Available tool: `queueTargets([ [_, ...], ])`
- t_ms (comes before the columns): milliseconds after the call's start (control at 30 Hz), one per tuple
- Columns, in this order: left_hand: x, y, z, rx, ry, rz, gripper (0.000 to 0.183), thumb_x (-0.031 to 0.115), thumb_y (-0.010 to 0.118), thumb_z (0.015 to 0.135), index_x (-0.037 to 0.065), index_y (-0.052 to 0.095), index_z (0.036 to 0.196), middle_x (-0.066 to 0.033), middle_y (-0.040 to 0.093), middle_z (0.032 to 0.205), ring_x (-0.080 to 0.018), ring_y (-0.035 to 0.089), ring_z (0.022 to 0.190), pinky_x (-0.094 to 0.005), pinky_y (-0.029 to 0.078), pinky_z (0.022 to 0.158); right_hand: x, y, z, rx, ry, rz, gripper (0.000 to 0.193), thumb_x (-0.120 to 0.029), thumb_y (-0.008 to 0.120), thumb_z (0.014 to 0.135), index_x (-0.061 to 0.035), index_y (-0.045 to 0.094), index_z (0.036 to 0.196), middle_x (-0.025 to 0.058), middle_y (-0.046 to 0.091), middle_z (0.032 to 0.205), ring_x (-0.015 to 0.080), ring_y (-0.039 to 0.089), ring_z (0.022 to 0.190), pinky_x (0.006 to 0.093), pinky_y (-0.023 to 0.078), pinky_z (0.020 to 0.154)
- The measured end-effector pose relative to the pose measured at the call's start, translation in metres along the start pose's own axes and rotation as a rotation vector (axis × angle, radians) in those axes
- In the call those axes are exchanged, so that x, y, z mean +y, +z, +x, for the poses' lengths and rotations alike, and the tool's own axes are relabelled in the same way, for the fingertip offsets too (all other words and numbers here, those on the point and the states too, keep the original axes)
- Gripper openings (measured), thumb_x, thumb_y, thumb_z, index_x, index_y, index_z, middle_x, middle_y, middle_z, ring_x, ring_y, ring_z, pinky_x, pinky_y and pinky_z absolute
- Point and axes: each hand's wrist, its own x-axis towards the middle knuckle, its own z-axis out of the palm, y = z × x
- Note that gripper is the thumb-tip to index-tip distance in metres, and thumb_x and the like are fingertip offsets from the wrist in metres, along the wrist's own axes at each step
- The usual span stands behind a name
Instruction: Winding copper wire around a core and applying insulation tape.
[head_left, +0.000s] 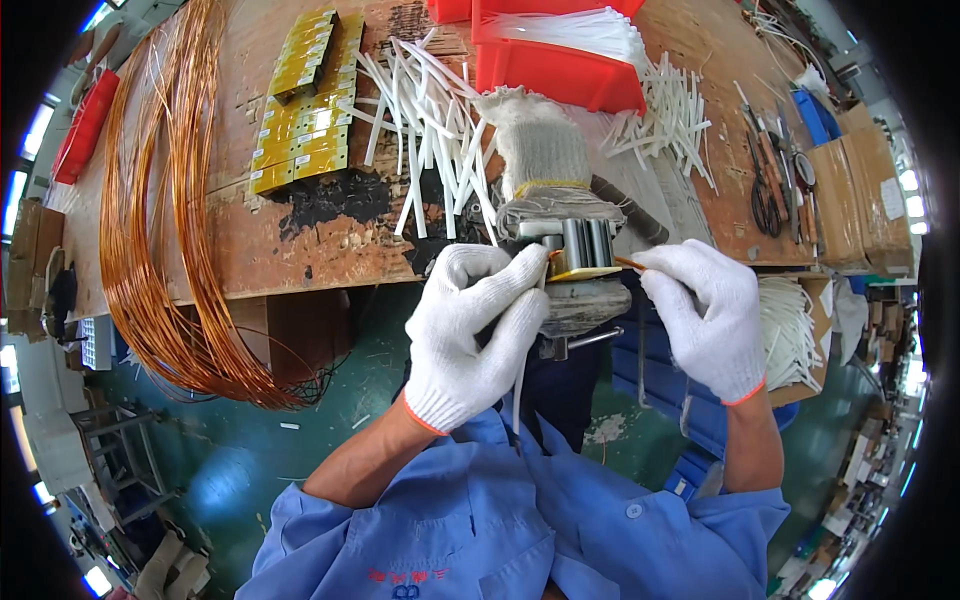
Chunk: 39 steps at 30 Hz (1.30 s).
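Note:
A coil part with dark grey ridges (587, 243) on a yellow base (585, 273) sits in a cloth-wrapped vise (588, 308) at the table's front edge. On its left side, my left hand (475, 335), in a white knitted glove, pinches a copper wire close to the part. A thin white tube (518, 390) hangs below those fingers. Across from it, my gloved right hand (706, 318) grips another copper wire (628, 263) that reaches toward the part's right side. The fingertips partly cover both wires.
Loose white tubes (440, 140) and stacked yellow-wrapped parts (305, 125) lie on the worn table. A big copper wire coil (150, 220) drapes over its left edge. Red bins (555, 80) stand at the back; scissors (766, 205) and other tools lie right. A carton (815, 340) holds tubes.

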Motion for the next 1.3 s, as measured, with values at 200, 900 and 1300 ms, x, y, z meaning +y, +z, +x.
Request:
queueTargets([
  [200,0.013,-0.007,0.001,-0.099,-0.203,-0.104,0.036,-0.003,0.078,0.096,0.002,0.081,0.131,-0.0052,0.070,0.104,-0.0161,0.062,0.100,-0.0299,0.052,0.090,-0.001,-0.005,0.005,-0.092,-0.023,0.031,0.013,-0.004,0.075,0.093,0.0032,0.079,0.103,0.0208,0.076,0.090,0.0341,0.076,0.079,0.0395,0.059,0.072],
  [900,0.065,0.022,-0.002,0.006,-0.226,0.411,0.041,0.001,0.074,0.096,0.000,0.072,0.137,-0.0153,0.065,0.088,-0.0314,0.070,0.079,-0.0403,0.056,0.072,-0.018,0.016,-0.020,0.010,-0.254,-0.175,0.012,-0.003,0.079,0.089,-0.0037,0.075,0.101,0.0130,0.067,0.078,0.0359,0.071,0.068,0.0432,0.055,0.059],
  [1300,0.016,-0.007,0.014,-0.093,-0.147,0.074,0.044,0.001,0.087,0.087,-0.001,0.079,0.131,-0.0019,0.062,0.082,-0.0098,0.058,0.075,-0.0263,0.049,0.070,0.017,-0.010,0.005,-0.200,-0.209,0.095,0.016,-0.002,0.080,0.089,0.0011,0.081,0.105,0.0168,0.075,0.083,0.0326,0.074,0.069,0.0392,0.056,0.063],
])
